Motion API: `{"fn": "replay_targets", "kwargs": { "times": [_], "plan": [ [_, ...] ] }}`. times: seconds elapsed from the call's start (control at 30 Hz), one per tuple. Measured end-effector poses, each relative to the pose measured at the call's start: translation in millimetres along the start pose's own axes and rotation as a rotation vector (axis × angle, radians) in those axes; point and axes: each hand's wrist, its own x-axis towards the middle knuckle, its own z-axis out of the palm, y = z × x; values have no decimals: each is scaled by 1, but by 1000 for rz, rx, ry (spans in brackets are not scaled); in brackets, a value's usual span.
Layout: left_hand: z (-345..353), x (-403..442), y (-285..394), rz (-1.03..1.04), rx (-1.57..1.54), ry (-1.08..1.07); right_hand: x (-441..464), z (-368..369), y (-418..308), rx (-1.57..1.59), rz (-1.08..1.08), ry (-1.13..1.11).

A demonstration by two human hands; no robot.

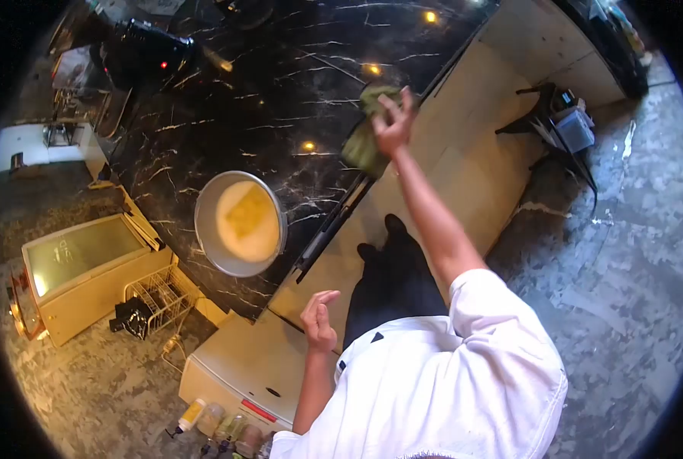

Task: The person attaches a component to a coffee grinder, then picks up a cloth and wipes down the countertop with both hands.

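Under right hand (393, 128), green cloth (363, 151); panel writing (68, 245) unclear

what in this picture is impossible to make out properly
All in the head view:
Palm of the right hand on the green cloth: hidden by the hand's back.
Floor of the grey bowl: hidden by the pale liquid.
What the yellow thing in it is: too blurred.
Label on the pump bottle: too small.

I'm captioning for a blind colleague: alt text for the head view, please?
A person's right hand is on a green cloth near the edge of a black counter, where a metal bowl holds pale contents and something yellow. The left hand appears empty.
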Motion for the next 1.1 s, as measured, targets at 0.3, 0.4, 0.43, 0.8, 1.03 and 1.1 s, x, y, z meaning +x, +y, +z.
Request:
{"fn": "replay_targets", "kwargs": {
  "times": [0.3, 0.4, 0.43, 0.8, 1.03, 1.1],
  "plan": [
    [-3, -36, -16, -142, -63, 238, 74, -5, 43, -81, 182, 17],
    [-11, -44, -21, -150, -85, 265, 22, -5, 3, -3, 187, -14],
    [-15, -45, -23, -142, -85, 252, -2, -2, -7, -3, 182, -15],
    [-114, -92, -78, -48, -119, 231, -244, 32, -161, 101, 225, -105],
    [-256, -196, -146, -106, -137, 227, -423, 73, -265, 259, 342, -83],
    [-289, -225, -154, -159, -145, 259, -474, 77, -307, 224, 299, -113]
  ]
}}
